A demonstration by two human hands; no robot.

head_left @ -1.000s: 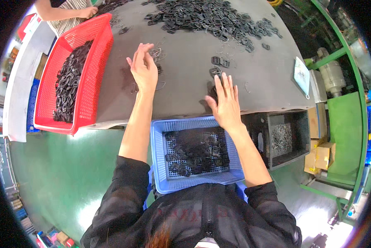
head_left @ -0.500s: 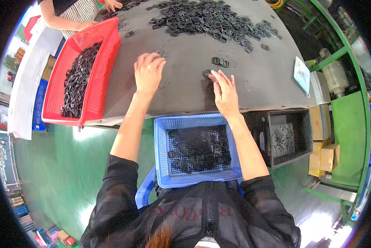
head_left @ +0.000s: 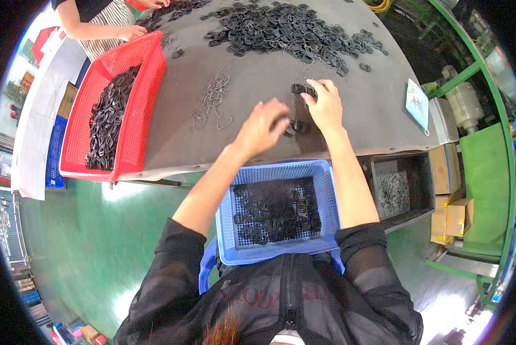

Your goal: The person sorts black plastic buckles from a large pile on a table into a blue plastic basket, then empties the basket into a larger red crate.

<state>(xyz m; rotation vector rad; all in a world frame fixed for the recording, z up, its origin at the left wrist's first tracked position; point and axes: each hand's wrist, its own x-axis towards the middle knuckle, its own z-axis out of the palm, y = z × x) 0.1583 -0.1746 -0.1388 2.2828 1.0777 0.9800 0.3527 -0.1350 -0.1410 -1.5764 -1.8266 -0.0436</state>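
On the grey table, my right hand [head_left: 325, 106] has its thumb and fingers closed around the end of a short row of black plastic buckles [head_left: 298, 89]. My left hand [head_left: 261, 131], smeared by motion, is just left of another small group of black buckles [head_left: 299, 127]; its fingers curve toward them, and whether they grip any is unclear. Below the table edge, a blue basket [head_left: 228, 241] at my lap holds a layer of black buckles [head_left: 275, 215]. A large pile of the same buckles [head_left: 281, 29] spreads over the far part of the table.
A red basket [head_left: 148, 109] filled with black buckles stands at the left. Thin wire pieces [head_left: 213, 95] lie left of my hands. A dark tray [head_left: 421, 198] with metal wire bits sits at the right, near a light-blue card [head_left: 417, 106]. Another person's hand [head_left: 132, 33] is at the far left.
My left hand has moved right and nearer, from the wire pieces to beside the buckles. My right hand has moved slightly up and right, from the nearer buckles to the farther row.
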